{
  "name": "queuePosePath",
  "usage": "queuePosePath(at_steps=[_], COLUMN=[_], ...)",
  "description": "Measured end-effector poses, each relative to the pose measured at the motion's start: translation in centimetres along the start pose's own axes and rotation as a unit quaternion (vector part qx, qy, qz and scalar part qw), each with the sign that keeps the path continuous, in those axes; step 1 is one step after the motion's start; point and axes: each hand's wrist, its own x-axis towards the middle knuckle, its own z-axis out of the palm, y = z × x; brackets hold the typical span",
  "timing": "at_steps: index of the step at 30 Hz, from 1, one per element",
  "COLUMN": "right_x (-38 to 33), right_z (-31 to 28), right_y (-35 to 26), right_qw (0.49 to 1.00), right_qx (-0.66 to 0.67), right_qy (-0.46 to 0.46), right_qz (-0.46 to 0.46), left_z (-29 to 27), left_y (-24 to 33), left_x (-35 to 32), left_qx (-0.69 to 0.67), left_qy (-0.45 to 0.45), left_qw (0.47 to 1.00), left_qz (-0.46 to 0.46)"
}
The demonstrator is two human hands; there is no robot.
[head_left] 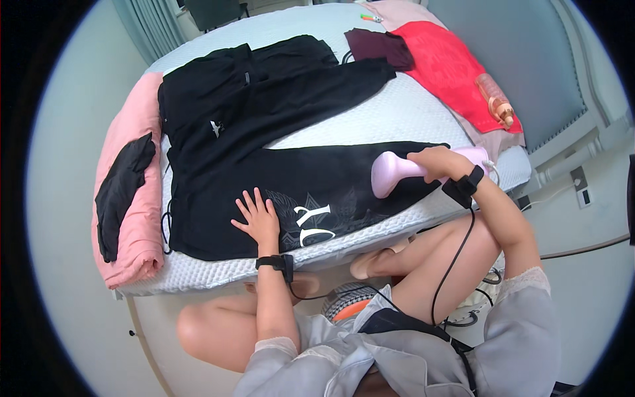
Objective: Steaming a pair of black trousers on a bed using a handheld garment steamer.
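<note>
Black sweatpants lie spread on the bed, a drawstring at their left end and white lettering on the near leg. My left hand rests flat on the near leg, fingers spread, just left of the lettering. In my right hand is a pale pink handheld garment steamer, gripped by its handle. Its wide head points left, over the lower part of that leg. Whether the head touches the cloth, I cannot tell. A white cord leaves the steamer's far end, beside my right wrist.
A rolled pink quilt with a dark garment on it lies along the left bed edge. At the right are a red cloth, a folded maroon garment and a clear bottle. Cables run from both wristbands.
</note>
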Motion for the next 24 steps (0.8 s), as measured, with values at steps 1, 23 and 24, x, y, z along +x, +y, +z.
queuePosePath(at_steps=[1,23,24], right_x=[-0.1,-1.2,-1.3], right_z=[-0.1,0.4,0.5], right_y=[-0.3,-1.4,-1.1], right_qw=[1.000,0.999,1.000], right_qx=[-0.005,-0.029,-0.021], right_qy=[0.007,0.000,-0.003], right_qz=[-0.010,-0.022,-0.009], left_z=[-0.1,-1.1,-1.3], left_y=[0.0,-1.4,-1.3], left_x=[0.0,1.6,1.5], left_qx=[-0.002,0.006,0.006], left_qy=[-0.004,-0.071,-0.073], left_qw=[1.000,0.997,0.997], left_qz=[0.001,-0.018,-0.018])
